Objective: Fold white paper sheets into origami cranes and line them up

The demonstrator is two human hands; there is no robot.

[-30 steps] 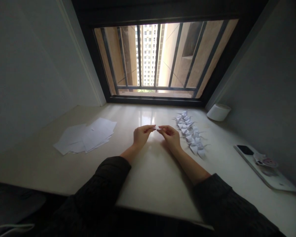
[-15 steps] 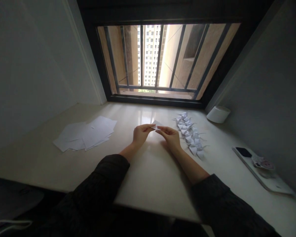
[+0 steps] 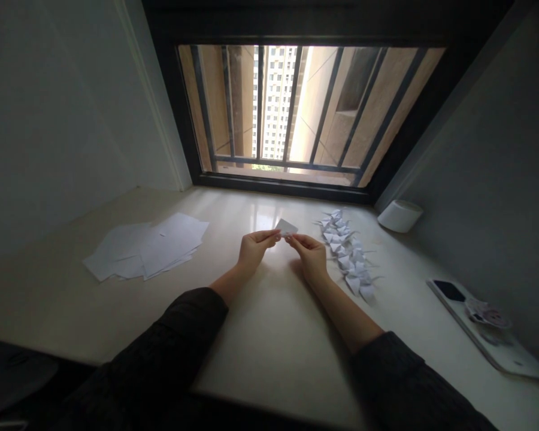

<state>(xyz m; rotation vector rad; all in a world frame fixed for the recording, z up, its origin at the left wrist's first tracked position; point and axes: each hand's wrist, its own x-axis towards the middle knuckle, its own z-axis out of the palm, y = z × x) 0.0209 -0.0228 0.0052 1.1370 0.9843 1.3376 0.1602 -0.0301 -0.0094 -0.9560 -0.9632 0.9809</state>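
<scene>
A small folded white paper piece [image 3: 286, 227] is held up over the middle of the pale counter [image 3: 269, 335]. My left hand [image 3: 253, 249] pinches its near left edge with fingers closed. My right hand [image 3: 311, 254] pinches the near right edge, fingers closed too. Both forearms in dark sleeves reach in from the bottom. Just to the right of my right hand lies a row of several folded white paper cranes [image 3: 348, 254].
A loose pile of white paper sheets [image 3: 146, 246] lies at the left. A white round container [image 3: 400, 215] stands in the far right corner. A phone on a white tray with stickers [image 3: 480, 323] sits at the right. A barred window [image 3: 296, 114] is behind.
The paper piece has been raised and tilted up, so its flat face now shows above the fingertips. Both hands stayed at the same spot; the camera shifted slightly.
</scene>
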